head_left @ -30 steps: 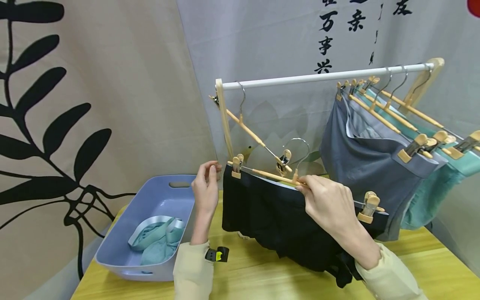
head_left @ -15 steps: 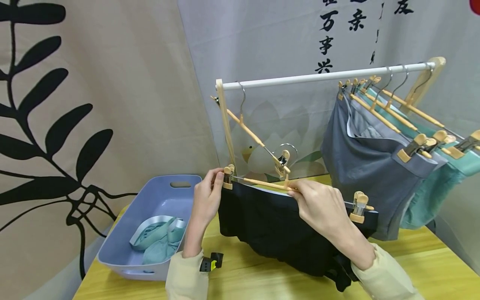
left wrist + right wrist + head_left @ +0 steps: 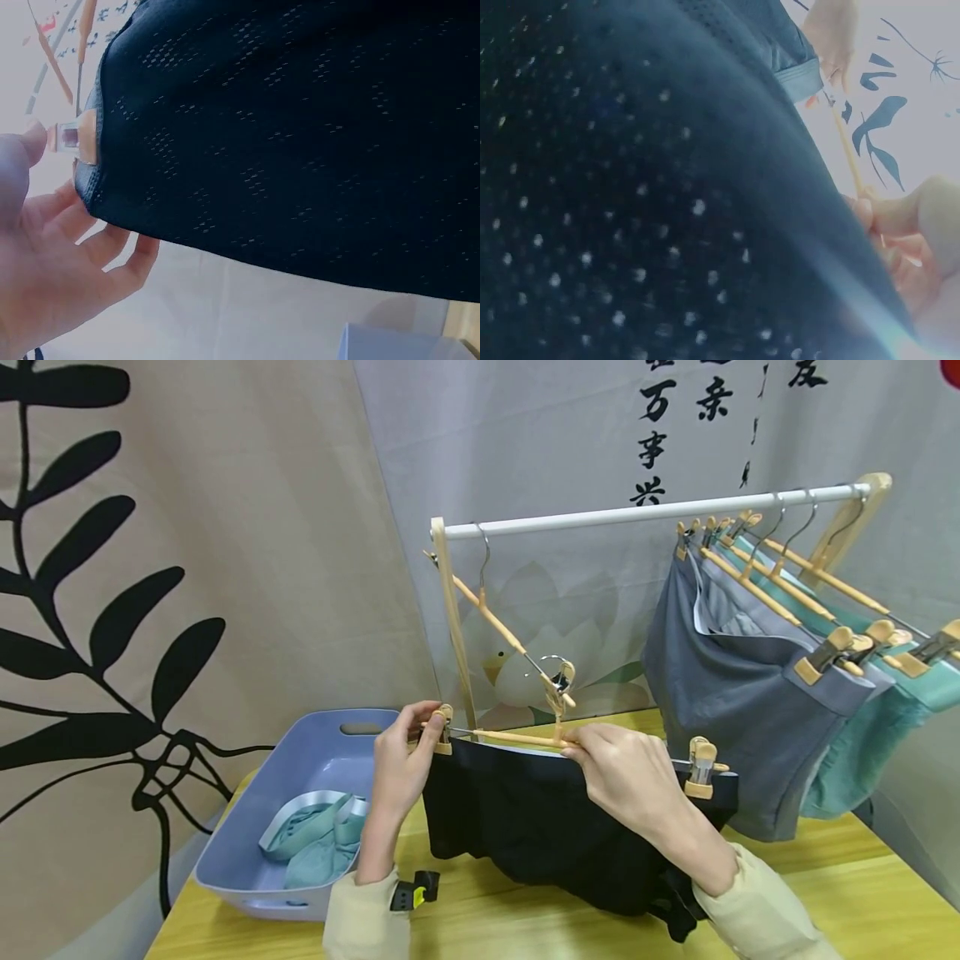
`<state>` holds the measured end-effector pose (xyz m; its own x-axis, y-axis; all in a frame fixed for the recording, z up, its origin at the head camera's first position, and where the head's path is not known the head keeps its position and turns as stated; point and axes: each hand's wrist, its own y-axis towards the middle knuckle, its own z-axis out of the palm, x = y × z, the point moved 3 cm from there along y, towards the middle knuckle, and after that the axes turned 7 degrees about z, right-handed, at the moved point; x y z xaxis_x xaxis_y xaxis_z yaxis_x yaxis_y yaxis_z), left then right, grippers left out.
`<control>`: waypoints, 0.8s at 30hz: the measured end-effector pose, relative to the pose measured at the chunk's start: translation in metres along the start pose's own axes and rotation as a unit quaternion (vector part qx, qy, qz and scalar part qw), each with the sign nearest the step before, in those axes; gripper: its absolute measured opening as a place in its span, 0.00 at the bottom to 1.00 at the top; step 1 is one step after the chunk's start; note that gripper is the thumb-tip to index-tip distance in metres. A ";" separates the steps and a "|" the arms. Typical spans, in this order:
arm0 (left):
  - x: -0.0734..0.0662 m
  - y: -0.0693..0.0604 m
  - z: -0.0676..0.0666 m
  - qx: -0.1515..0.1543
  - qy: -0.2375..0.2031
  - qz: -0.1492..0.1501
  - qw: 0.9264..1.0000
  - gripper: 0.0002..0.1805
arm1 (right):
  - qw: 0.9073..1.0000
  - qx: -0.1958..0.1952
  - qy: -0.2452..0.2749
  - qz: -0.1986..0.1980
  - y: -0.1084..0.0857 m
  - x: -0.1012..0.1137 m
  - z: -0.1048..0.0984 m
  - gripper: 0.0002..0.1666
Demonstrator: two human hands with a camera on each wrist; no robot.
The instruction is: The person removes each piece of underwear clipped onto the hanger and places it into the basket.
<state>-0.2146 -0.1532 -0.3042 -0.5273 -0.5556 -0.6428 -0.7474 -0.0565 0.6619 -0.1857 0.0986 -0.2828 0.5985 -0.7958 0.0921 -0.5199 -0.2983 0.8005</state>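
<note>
A pair of black underpants hangs by its waistband from a clip hanger, clipped at both ends, above the table. My right hand pinches the hanger's bar near the base of its hook. At the left end, my left hand holds the clip between thumb and fingers. The left wrist view shows the thumb against the clip, with the fingers behind the waistband's edge. Dark cloth covers most of the right wrist view; the fingers of my right hand are partly hidden by it.
A white-barred rack stands behind. One bare hanger hangs at its left; grey underpants and green ones hang at its right. A blue basin holds green cloth on the wooden table.
My left hand has gone from beside the hanger to holding its left clip. The hanger and black underpants have moved left and levelled out, my right hand moving with them.
</note>
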 end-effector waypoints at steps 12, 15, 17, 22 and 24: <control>0.003 -0.005 -0.007 0.025 0.008 -0.045 0.999 0.14 | 0.999 0.018 0.012 -0.031 0.003 -0.001 0.009 0.05; 0.002 -0.006 -0.008 0.021 0.000 -0.050 0.999 0.13 | 0.999 0.019 0.017 -0.034 0.004 -0.001 0.010 0.05; 0.002 -0.008 -0.009 0.021 -0.011 -0.060 0.998 0.13 | 0.999 0.022 0.020 -0.033 0.004 -0.001 0.010 0.05; 0.000 -0.011 -0.012 0.023 -0.043 -0.084 0.995 0.14 | 0.999 0.032 0.027 -0.032 0.004 -0.001 0.012 0.05; -0.001 -0.012 -0.012 0.024 -0.039 -0.086 0.995 0.13 | 0.998 0.034 0.029 -0.032 0.005 -0.002 0.012 0.05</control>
<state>-0.2002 -0.1617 -0.3065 -0.4191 -0.4747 -0.7740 -0.8468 -0.1033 0.5218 -0.1967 0.0919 -0.2867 0.6655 -0.7423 0.0774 -0.5182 -0.3849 0.7638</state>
